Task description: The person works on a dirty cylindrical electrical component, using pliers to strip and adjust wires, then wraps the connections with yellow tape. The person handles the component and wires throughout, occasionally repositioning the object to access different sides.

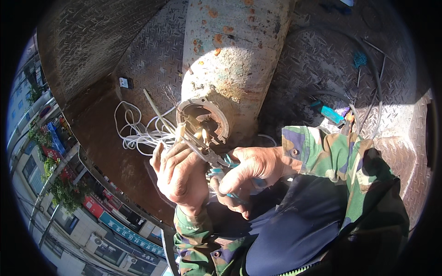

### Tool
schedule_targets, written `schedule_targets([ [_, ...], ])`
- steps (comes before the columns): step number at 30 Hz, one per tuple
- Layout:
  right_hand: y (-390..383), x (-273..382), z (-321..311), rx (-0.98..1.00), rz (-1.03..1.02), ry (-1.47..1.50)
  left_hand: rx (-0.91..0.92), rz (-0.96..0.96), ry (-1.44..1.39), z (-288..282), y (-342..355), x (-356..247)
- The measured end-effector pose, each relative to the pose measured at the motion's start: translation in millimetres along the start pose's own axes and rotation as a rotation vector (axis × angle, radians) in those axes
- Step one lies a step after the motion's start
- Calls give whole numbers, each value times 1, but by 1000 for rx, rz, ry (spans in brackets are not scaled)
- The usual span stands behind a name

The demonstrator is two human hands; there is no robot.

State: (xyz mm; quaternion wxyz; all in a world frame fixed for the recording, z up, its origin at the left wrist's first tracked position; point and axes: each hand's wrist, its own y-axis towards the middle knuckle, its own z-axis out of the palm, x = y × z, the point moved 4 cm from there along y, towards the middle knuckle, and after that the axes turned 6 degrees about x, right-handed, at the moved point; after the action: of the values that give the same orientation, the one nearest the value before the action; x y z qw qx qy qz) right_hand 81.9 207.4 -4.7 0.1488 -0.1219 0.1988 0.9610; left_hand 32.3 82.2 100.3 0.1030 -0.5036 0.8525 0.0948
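Observation:
My right hand [251,172] is closed round the teal handles of a pair of pliers [215,158]. The pliers' metal jaws reach left toward my left hand [182,175], whose fingers are curled round a pale cable [166,123] that sticks up past them. Just beyond both hands is the round open end [220,112] of a big, rust-spotted, cream-painted metal cylinder [235,60]. Brass-coloured parts [202,133] show inside that opening. My fingers hide the exact spot where the jaws meet the cable.
Loose loops of white cable [138,133] lie left of the opening. A small box [125,83] sits on the treaded metal floor [152,60]. At right are a teal-handled tool [332,115] and a dark hose [378,87]. Beyond the rusty side wall [106,133] lies a street.

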Motion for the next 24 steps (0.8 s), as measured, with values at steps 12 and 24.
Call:
schedule_targets([
  [12,0,-3,20,-246,-104,-226,32,8,23,-6,6,0],
  [24,-19,5,47,-835,-57,-726,-105,69,-86,-7,8,2],
])
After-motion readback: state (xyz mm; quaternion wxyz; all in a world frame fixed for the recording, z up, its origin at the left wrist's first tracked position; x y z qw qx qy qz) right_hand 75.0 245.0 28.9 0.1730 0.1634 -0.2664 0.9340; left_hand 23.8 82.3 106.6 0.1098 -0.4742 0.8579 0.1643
